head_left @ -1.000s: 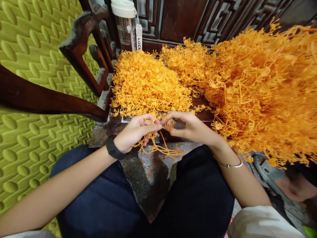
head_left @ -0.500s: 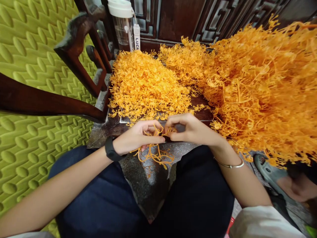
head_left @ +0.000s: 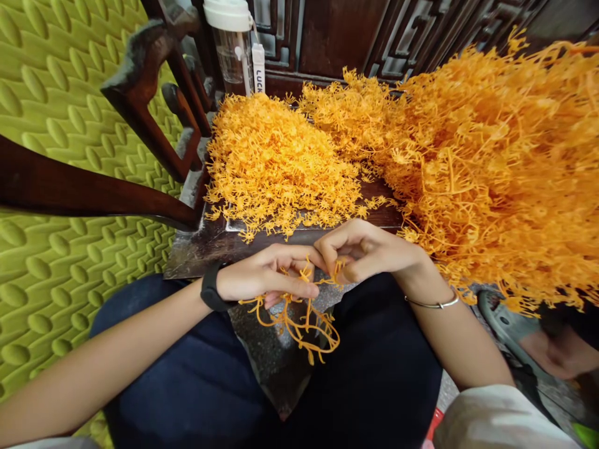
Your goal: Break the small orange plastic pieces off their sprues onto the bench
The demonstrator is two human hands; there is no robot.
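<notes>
In front of my lap, my left hand [head_left: 276,277] pinches a branching orange plastic stem [head_left: 304,333], which loops and dangles below the fingers. My right hand [head_left: 365,252] is beside it, thumb and forefinger closed on small orange pieces [head_left: 339,268] at the stem's upper end. The fingertips of both hands almost meet. Just beyond the hands, a heap of small orange plastic pieces [head_left: 281,162] lies on the dark wooden seat [head_left: 196,255]. To the right rises a big mass of orange branching stems [head_left: 496,168].
A clear cup [head_left: 231,56] with a white lid stands behind the heap. The chair's dark wooden armrest [head_left: 93,193] juts in at left, over a green textured cushion [head_left: 37,268]. Carved panels [head_left: 341,37] close off the back. Another person's shoe [head_left: 505,324] shows at right.
Both hands have come slightly lower and closer to me. The dangling stem has swung lower and to the right, its loop now wider.
</notes>
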